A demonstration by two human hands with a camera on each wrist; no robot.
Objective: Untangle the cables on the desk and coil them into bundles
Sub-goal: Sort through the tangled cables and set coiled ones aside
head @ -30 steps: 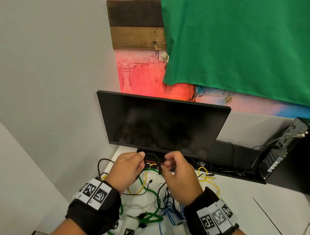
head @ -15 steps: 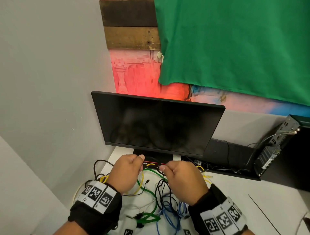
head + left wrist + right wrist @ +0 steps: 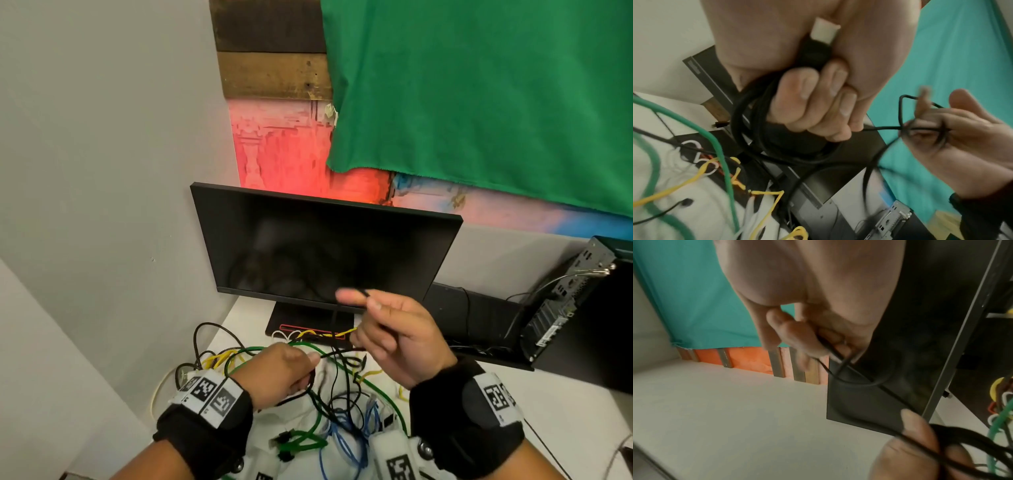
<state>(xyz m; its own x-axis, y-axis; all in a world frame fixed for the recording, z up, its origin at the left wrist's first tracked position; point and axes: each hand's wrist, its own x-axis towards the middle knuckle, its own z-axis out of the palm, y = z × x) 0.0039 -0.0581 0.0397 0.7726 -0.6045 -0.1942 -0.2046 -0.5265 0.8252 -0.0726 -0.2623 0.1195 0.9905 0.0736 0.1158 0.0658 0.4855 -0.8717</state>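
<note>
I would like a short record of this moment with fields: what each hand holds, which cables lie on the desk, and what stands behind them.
left hand: grips coiled loops of the black cable with its plug end in the palm
right hand: raised in front of the monitor, fingers pinch a free stretch of the same black cable
on desk: green cable, yellow cable, blue cable, still tangled
behind: dark monitor, computer case at right
wall: green cloth
</note>
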